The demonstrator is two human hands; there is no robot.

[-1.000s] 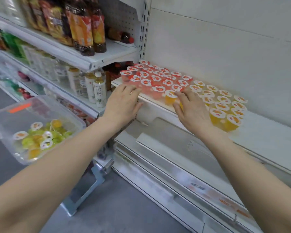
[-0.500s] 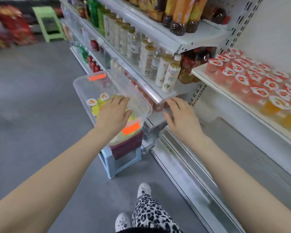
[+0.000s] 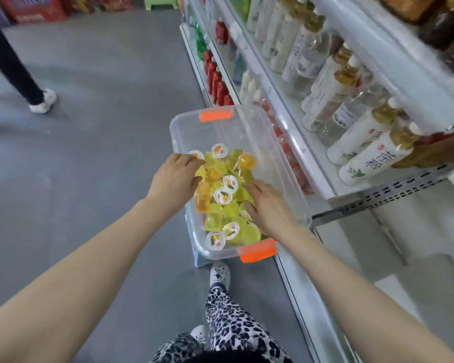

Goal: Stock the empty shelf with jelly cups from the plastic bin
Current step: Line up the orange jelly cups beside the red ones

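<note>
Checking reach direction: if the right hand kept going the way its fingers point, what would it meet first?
Probably the white-lidded jelly cup just ahead of the right hand in the plastic bin; depth is uncertain.

Small grocery shop aisle, white metal shelving (image 3: 312,153) with rows of bottled drinks (image 3: 372,155), red-capped bottles (image 3: 216,82) lower down, grey floor (image 3: 89,153), stacked red cartons (image 3: 34,7) at the far end

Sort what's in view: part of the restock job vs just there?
Job:
- clear plastic bin
- yellow and orange jelly cups in it
- left hand and right hand, both down among the cups

Just there:
- tea bottles on the shelf
- red bottles lower down
- green stool
- passer-by's white shoe
</note>
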